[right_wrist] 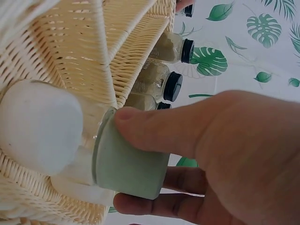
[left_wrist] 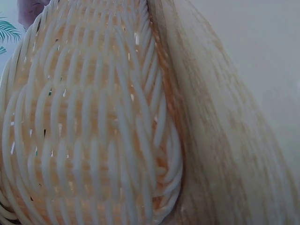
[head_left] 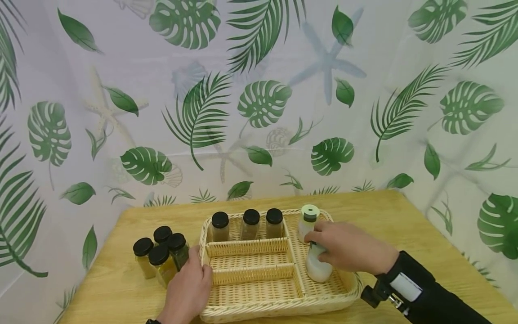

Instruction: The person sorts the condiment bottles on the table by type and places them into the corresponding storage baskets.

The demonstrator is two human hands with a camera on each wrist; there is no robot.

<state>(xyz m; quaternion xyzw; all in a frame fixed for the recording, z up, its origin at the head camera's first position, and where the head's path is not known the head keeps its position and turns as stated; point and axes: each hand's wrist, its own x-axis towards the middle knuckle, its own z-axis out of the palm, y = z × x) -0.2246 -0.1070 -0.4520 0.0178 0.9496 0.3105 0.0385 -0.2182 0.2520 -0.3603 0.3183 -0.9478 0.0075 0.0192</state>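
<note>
Fingers (right_wrist: 157,206), right hand (head_left: 344,246): pinching green-capped jar (head_left: 319,268), basket (head_left: 279,308), three o'clock. Left hand (head_left: 188,285): nine, grip unclear. Likely placing; next needs release

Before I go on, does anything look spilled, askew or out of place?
Nothing stands out: no spill or damage shows. Three black-lidded jars stand upright at the back of the wicker basket; four more jars cluster to its left. The right hand grips a green-capped bottle; I can't tell whether it leans.
</note>
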